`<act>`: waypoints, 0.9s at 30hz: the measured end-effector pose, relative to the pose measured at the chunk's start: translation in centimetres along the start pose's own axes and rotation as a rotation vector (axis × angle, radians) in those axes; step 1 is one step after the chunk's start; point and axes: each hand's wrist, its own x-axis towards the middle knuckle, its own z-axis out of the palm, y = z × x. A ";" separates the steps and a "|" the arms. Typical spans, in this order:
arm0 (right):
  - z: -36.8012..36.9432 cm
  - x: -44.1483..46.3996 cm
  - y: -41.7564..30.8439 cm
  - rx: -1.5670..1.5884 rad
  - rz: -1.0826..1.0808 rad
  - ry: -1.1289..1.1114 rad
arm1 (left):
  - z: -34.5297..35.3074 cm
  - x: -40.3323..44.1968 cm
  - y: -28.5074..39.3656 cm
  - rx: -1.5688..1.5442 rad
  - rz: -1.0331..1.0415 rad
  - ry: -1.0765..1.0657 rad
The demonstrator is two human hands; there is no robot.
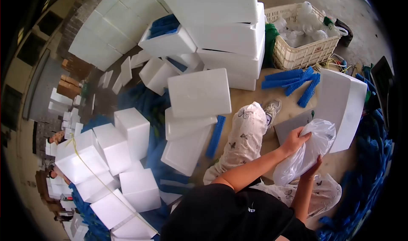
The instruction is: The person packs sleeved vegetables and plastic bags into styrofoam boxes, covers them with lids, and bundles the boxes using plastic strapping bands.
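Note:
A translucent white plastic bag [302, 159] is in front of my lap, between my two hands. My left hand [295, 141] grips its upper part, with fingers closed over the gathered film. Against its lower right side is my right hand [313, 168], holding on with fingers partly hidden behind the film. What the bag contains cannot be made out. Just beyond it stands a white foam box [346, 96], with a grey-looking flat panel [291, 124] beside it on the floor.
Stacked foam boxes [225, 37] rise ahead, beside a cream plastic crate [304, 54] of clear bags. Blue foam net sleeves [293, 80] lie nearby, with a larger heap [365, 168] at right. Foam lids [199, 92] and more boxes [112, 149] fill the left.

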 end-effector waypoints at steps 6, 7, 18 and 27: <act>1.6 -3.5 1.3 -0.014 -0.070 0.001 | -2.7 -4.4 -3.0 0.551 0.022 -0.122; 2.2 -3.4 1.5 -0.028 -0.088 0.067 | -2.3 -4.9 -4.1 0.222 -0.155 -0.200; 7.8 -6.1 2.0 -1.074 -0.222 -0.071 | -5.0 -8.4 -6.2 -0.633 -0.625 0.161; 2.5 -2.2 0.3 -0.304 0.121 -0.133 | -4.1 -4.4 -1.1 -0.002 -0.271 -0.130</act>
